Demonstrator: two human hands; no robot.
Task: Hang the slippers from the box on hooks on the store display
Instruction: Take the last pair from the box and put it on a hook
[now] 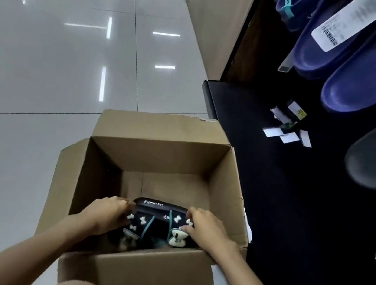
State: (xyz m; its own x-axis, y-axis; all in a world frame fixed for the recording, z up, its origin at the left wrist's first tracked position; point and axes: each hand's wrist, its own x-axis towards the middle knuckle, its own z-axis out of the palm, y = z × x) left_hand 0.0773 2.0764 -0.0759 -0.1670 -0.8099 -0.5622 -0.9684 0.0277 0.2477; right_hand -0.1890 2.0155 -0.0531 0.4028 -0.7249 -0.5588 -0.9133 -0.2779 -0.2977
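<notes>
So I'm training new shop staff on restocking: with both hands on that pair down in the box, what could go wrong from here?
1. The left hand and right hand each grip the dark slippers near the edge, so the pair might slip or separate while lifted out of the cardboard box.
2. The bows on the straps could snag on the box wall.
3. The blue slippers hang close together on the display, so hanging this pair could knock them.

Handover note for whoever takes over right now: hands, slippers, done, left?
Left hand: grips the left side of the dark bow-trimmed slippers.
Right hand: grips their right side.
Slippers: inside the open cardboard box on the floor, low, beside the black display.
Done: blue slippers already hang there.
Left: lift this pair out and hang it on a hook.
</notes>
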